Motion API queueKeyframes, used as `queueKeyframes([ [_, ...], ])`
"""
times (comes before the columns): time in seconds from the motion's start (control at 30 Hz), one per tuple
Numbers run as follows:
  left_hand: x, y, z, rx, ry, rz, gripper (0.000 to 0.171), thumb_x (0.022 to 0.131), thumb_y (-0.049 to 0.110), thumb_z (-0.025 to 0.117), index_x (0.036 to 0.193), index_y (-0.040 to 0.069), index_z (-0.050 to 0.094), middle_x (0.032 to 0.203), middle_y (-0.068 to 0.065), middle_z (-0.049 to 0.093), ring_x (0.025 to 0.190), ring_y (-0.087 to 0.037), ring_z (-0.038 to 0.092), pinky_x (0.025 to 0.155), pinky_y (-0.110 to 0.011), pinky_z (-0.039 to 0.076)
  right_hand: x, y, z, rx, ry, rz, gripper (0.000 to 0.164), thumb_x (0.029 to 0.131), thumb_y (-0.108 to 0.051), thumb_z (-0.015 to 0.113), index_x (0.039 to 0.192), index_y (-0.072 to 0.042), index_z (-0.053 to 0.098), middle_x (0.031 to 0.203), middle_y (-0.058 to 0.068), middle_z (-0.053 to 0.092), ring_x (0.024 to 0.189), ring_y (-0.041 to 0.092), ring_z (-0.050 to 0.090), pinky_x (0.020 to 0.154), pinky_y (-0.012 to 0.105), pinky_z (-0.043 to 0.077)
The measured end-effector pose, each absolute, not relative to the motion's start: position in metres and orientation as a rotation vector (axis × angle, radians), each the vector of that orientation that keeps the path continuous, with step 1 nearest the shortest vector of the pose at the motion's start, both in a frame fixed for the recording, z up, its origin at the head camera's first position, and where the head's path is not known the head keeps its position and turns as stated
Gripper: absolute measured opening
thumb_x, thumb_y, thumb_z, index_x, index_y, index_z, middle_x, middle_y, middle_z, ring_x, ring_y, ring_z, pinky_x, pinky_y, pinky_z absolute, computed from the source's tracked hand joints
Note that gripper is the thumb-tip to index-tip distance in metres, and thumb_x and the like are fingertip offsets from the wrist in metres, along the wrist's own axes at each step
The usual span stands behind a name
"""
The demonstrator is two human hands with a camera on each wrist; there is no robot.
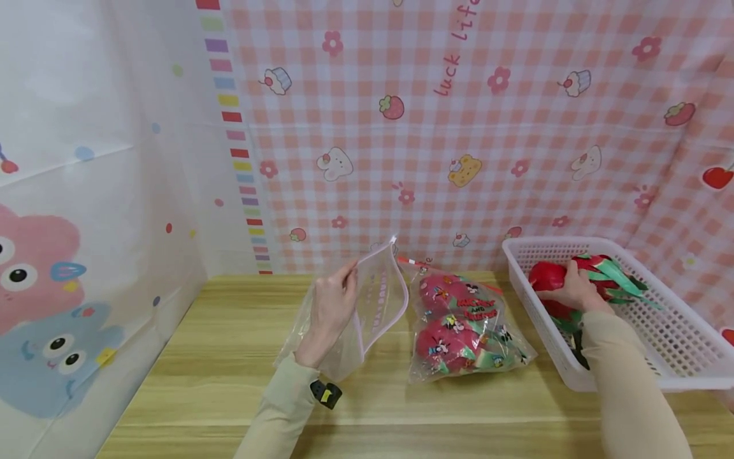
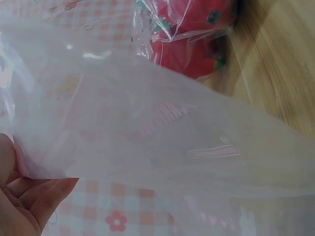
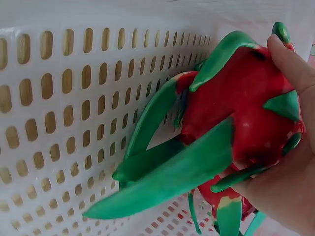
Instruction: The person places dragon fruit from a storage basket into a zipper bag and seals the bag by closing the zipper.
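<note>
My left hand (image 1: 332,309) pinches the edge of a clear zip bag (image 1: 381,299) with a pale purple zip strip, its mouth spread apart. In the left wrist view, the bag's translucent film (image 2: 123,118) stretches across from the thumb and fingertips. Inside the white basket, my right hand (image 1: 576,292) grips a red dragon fruit (image 3: 241,93) with long green leaf tips, the thumb lying over its end. Another red and green fruit (image 3: 229,209) shows below it. Part of the gripped fruit is hidden behind the palm.
A filled zip bag (image 1: 453,325) with cartoon prints stands between the hands, holding red and green fruits. The perforated white basket (image 1: 688,338) stands on the wooden table (image 1: 212,357) at the right. A patterned cloth (image 1: 401,153) hangs behind.
</note>
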State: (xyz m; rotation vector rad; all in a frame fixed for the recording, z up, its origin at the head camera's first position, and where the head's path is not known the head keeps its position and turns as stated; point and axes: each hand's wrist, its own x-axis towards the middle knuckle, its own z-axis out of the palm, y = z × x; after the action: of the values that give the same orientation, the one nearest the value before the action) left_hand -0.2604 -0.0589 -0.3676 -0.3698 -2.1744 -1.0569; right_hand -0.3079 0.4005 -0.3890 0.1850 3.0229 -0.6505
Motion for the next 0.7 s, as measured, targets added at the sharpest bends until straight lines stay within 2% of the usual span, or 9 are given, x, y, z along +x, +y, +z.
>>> queueKeyframes([
  [0.13, -0.260, -0.059, -0.368, -0.377, -2.146, -1.055, 0.023, 0.092, 0.004, 0.054, 0.109, -0.003, 0.069, 0.073, -0.019, 0.071, 0.037, -0.001, 0.034, 0.032, -0.013, 0.027, -0.307, 0.405, -0.390, 0.124, 3.032, -0.647, 0.102, 0.080, -0.046, 0.070, 0.137, 0.014, 0.011, 0.125, 0.044, 0.031, 0.110, 0.056, 0.038, 0.093, 0.067, 0.040],
  [0.33, -0.259, -0.059, -0.368, -0.386, -2.115, -1.043, 0.023, 0.091, 0.003, 0.055, 0.108, -0.003, 0.070, 0.071, -0.019, 0.070, 0.038, 0.002, 0.029, 0.034, -0.011, 0.023, -0.304, 0.406, -0.392, 0.129, 3.070, -0.622, 0.096, 0.081, -0.045, 0.067, 0.142, 0.007, 0.016, 0.130, 0.045, 0.031, 0.111, 0.058, 0.038, 0.091, 0.069, 0.040],
  [0.47, -0.259, -0.060, -0.369, -0.400, -2.119, -1.061, 0.024, 0.092, 0.003, 0.054, 0.109, -0.004, 0.069, 0.065, -0.017, 0.067, 0.037, 0.005, 0.026, 0.034, -0.011, 0.024, -0.301, 0.403, -0.392, 0.169, 3.123, -0.631, 0.090, 0.080, -0.042, 0.068, 0.141, 0.006, 0.022, 0.128, 0.044, 0.034, 0.108, 0.058, 0.040, 0.088, 0.068, 0.041],
  [0.7, -0.261, -0.061, -0.368, -0.388, -2.069, -1.003, 0.021, 0.091, 0.005, 0.058, 0.106, -0.004, 0.070, 0.063, -0.015, 0.067, 0.041, -0.001, 0.029, 0.037, -0.014, 0.024, -0.299, 0.394, -0.373, 0.201, 3.269, -0.748, 0.087, 0.082, -0.045, 0.068, 0.142, 0.004, 0.027, 0.125, 0.043, 0.038, 0.104, 0.055, 0.043, 0.079, 0.066, 0.045],
])
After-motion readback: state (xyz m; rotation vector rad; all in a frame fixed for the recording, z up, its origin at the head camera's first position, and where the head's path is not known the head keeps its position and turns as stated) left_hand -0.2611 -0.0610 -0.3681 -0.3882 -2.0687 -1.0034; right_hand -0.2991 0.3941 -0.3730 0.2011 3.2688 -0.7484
